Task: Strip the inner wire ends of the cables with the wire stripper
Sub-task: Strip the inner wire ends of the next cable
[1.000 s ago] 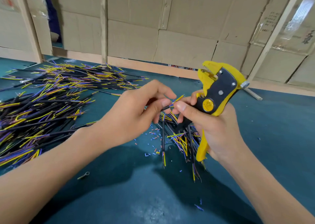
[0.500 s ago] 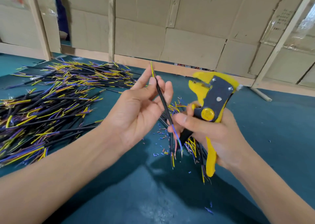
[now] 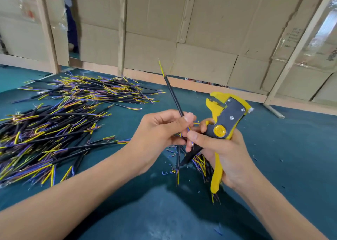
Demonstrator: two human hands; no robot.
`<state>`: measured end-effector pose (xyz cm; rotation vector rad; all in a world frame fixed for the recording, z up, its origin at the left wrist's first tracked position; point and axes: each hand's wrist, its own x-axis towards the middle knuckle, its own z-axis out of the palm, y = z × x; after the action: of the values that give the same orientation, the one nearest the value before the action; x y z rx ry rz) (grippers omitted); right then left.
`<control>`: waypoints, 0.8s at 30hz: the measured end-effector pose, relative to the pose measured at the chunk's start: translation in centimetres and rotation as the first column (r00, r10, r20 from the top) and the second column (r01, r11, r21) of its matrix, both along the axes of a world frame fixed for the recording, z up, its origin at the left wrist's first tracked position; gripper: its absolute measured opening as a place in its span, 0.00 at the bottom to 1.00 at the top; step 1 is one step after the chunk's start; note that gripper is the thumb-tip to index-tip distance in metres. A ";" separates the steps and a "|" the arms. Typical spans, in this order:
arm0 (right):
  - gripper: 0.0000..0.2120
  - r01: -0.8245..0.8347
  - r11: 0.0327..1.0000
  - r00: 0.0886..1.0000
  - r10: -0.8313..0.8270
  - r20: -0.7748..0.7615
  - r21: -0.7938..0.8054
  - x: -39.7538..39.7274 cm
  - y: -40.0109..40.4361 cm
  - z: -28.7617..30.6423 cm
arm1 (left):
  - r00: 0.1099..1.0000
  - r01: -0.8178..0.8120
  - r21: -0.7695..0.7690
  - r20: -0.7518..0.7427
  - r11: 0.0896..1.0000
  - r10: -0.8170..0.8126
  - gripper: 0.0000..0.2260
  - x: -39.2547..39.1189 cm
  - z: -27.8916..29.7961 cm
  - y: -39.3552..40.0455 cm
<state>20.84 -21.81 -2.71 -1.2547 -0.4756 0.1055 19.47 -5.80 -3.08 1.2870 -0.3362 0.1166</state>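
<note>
My left hand (image 3: 160, 130) pinches a black cable (image 3: 173, 95) that points up and away, its yellow inner wires showing at the top end. My right hand (image 3: 224, 148) grips a yellow and grey wire stripper (image 3: 224, 119), jaws pointing up. Thumb and fingertips of that hand also touch the cable's lower inner wires between the two hands. Under the hands lies a small bundle of cables (image 3: 198, 161) with yellow and purple ends. A large pile of black cables (image 3: 54, 130) lies on the left of the teal table (image 3: 291, 157).
A second pile of cables (image 3: 98, 92) lies further back on the left. Small blue and purple insulation scraps (image 3: 169, 170) are scattered below the hands. Cardboard walls (image 3: 200, 39) and wooden posts (image 3: 122, 29) close off the table's far edge.
The cable's top end has swung from leaning left to leaning further upright and higher. My left hand has closed from a loose open hold to a pinch, and both hands have come together.
</note>
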 end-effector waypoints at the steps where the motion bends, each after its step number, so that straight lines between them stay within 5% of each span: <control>1: 0.11 0.003 1.000 1.000 -0.003 -0.005 -0.006 0.0 0.0 -0.1 | 0.999 -0.036 -0.003 -0.030 0.999 0.036 0.08 0.1 -0.1 0.1; 9: 0.10 0.058 0.998 0.998 -0.058 -0.019 -0.015 0.5 -0.3 -0.3 | 0.985 -0.010 -0.078 -0.170 0.997 -0.004 0.20 1.1 -0.3 1.2; 13: 0.09 0.125 0.990 0.991 -0.121 -0.062 0.059 0.7 -0.2 -0.2 | 0.988 0.038 -0.070 -0.147 0.997 -0.048 0.13 1.4 0.3 1.7; 24: 0.11 0.164 0.978 0.986 -0.157 -0.061 0.126 0.8 -0.6 0.0 | 0.950 0.246 0.077 -0.219 0.966 -0.225 0.15 1.3 0.6 2.1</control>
<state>21.61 -22.36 -2.70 -1.1546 -0.3305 -0.0299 20.73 -3.68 -2.45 1.3377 -0.3159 -0.2409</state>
